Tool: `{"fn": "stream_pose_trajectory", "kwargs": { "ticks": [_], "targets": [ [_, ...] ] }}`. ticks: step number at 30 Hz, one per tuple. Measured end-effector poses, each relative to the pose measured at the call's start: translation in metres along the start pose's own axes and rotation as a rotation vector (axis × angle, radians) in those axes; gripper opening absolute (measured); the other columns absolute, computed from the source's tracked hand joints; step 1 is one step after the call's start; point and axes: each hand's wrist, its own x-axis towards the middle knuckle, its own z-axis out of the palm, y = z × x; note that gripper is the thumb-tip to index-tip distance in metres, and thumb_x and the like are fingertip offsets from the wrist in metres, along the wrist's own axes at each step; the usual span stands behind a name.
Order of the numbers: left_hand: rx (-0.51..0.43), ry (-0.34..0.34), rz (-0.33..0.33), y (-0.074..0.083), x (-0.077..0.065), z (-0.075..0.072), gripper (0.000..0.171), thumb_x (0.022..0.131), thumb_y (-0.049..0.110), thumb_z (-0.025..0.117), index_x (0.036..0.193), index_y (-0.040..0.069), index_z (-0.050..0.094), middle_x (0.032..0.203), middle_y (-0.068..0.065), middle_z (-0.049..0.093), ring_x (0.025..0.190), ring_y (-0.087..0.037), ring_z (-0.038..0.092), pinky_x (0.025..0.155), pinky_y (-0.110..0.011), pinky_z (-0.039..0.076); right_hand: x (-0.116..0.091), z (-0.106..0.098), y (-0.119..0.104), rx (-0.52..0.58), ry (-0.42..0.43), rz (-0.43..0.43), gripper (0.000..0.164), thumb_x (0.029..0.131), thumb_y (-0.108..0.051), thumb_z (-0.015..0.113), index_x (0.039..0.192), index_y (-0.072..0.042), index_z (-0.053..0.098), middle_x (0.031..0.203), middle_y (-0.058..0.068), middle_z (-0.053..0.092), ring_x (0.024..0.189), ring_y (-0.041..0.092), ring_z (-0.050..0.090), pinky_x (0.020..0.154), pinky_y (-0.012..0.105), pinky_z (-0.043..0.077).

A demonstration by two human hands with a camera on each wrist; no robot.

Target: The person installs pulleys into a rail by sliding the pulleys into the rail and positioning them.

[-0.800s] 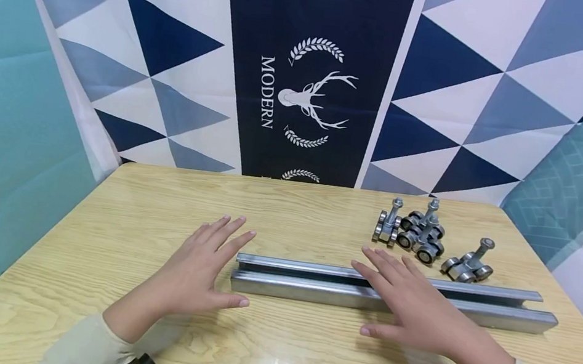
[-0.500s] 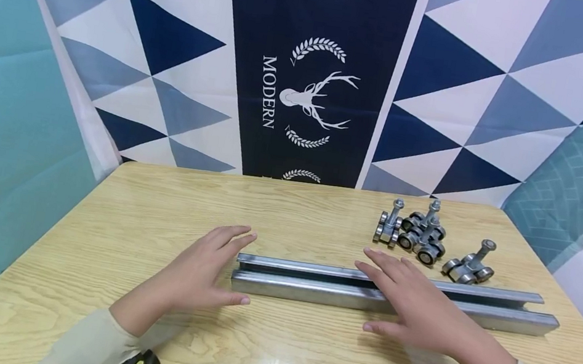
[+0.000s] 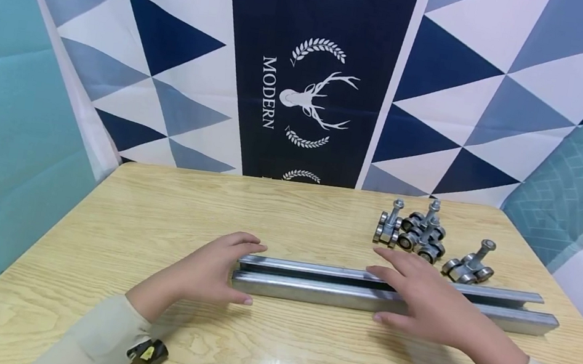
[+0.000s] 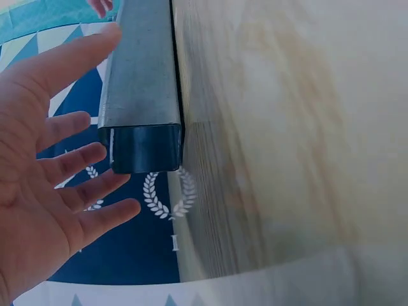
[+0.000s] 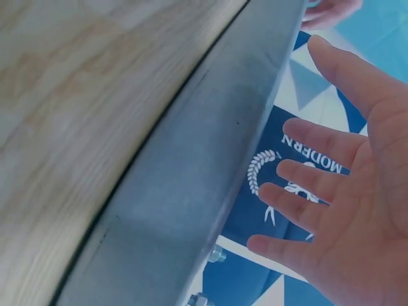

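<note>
Left hand (image 3: 203,270) and right hand (image 3: 433,307) empty, fingers spread, metal rail (image 3: 309,292) near both palms; likely pre-grasp reach, next needs fingers curling round.

Behind the wooden bench (image 3: 319,223) hangs a curtain (image 3: 320,18) printed with triangles (image 3: 172,36) and a deer (image 3: 303,99); teal cloth (image 3: 9,123) hangs at left.

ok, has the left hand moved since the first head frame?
Yes. In the head view, the left hand has shifted right, closer to the left end of the metal rail, which has stayed put.
</note>
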Motion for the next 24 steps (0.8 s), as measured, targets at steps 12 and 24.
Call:
{"fn": "stream_pose_trajectory", "kwargs": {
  "ticks": [12, 24],
  "targets": [
    [0.037, -0.084, -0.013, 0.000, 0.011, 0.002, 0.076, 0.072, 0.036, 0.086, 0.137, 0.011, 0.055, 0.135, -0.005, 0.053, 0.122, -0.022, 0.052, 0.100, -0.040, 0.044, -0.001, -0.009, 0.005, -0.020, 0.034, -0.010, 0.058, 0.074, -0.041, 0.083, 0.122, -0.013, 0.065, 0.142, 0.017, 0.048, 0.122, 0.039, 0.051, 0.091, 0.059, 0.045],
    [0.118, -0.176, 0.024, 0.006, 0.027, -0.006, 0.077, 0.071, 0.037, 0.087, 0.138, 0.012, 0.055, 0.128, -0.004, 0.057, 0.114, -0.020, 0.056, 0.097, -0.037, 0.046, -0.002, -0.020, 0.011, -0.022, 0.034, 0.000, 0.058, 0.075, -0.041, 0.082, 0.122, -0.012, 0.065, 0.143, 0.017, 0.047, 0.121, 0.038, 0.051, 0.090, 0.059, 0.045]
  ]
}}
